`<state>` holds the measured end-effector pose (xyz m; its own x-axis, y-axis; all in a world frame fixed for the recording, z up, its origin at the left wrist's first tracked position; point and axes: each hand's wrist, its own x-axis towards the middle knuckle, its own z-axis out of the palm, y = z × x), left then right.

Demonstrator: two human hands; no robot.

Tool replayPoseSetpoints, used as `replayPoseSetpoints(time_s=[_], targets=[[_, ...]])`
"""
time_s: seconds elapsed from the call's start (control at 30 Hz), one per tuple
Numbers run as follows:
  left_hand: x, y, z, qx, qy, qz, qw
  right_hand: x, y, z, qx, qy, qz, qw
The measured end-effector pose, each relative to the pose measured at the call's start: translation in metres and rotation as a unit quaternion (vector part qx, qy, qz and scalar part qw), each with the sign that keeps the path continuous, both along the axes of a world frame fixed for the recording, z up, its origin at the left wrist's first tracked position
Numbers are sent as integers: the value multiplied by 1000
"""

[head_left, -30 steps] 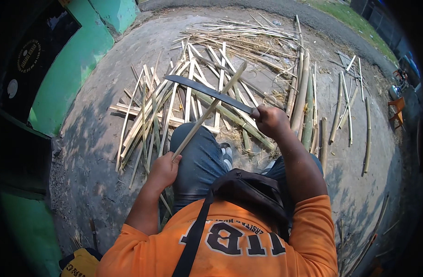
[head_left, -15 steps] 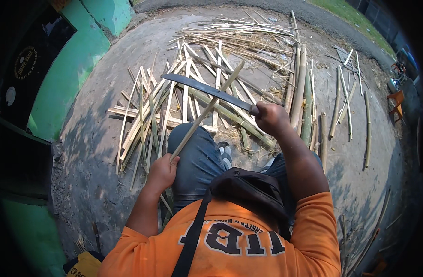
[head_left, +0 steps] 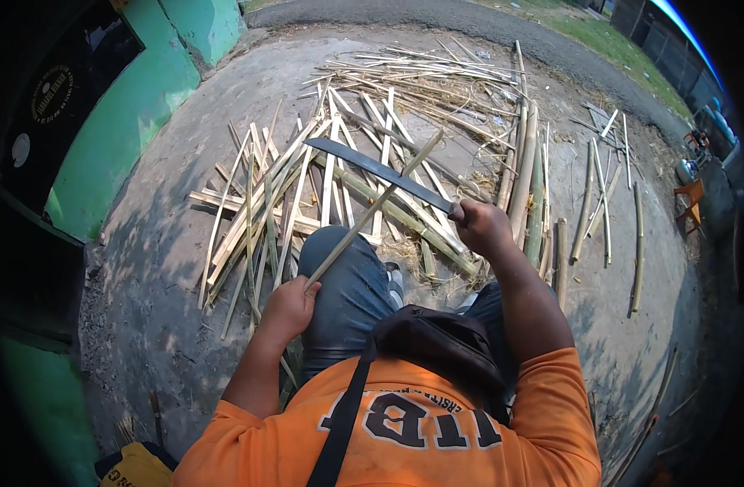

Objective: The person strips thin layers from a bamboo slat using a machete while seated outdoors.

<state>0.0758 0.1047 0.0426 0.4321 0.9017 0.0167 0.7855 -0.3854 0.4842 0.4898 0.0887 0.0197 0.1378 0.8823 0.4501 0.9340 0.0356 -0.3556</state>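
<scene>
While my left hand (head_left: 289, 308) stays wrapped round the near end of a pale bamboo strip (head_left: 368, 217) slanting over my left knee (head_left: 321, 250), my right hand (head_left: 482, 227), clamped on the handle, holds a long machete (head_left: 360, 164) across the strip beyond the knee. Cut strips (head_left: 242, 231) pile beyond it; left of it, bare concrete (head_left: 157, 280) lies open to a green wall's edge (head_left: 128, 154).

The left hand (head_left: 291, 304) hides the lower end of the bamboo strip (head_left: 355, 233); the right hand (head_left: 485, 226) covers most of the machete's (head_left: 380, 171) handle. Legs (head_left: 343, 276) and bag (head_left: 437, 341) partly hide the 2 shoes (head_left: 395, 284). The lower edge crops a yellow cloth (head_left: 140, 468) and black strap (head_left: 342, 422).
</scene>
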Motion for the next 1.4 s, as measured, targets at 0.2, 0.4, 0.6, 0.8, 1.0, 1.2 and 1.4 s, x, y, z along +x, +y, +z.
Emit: replayPoseSetpoints(time_s=[0.2,0.4,0.6,0.8,1.0,1.2,1.4], targets=[[-8,-2,-8,-4,-19,-3,1000,-19,-29,22,-80,-59,13,995],[-11,5,-6,9,-1,-16,1000,-15,-65,53,-147,-73,-15,986],[-14,10,-11,-11,-5,-43,999,10,-47,146,-189,-22,-10,982],[-10,9,-8,-33,-32,-29,999,23,-21,77,-47,284,-10,958],[-11,10,-4,-55,-36,-34,997,-6,-23,52,-30,162,18,986],[-4,6,-1,-45,-30,-26,998,-14,-22,29,-64,-81,33,994],[0,1,-7,7,1,2,1000,5,-2,5,-64,3,-27,998]])
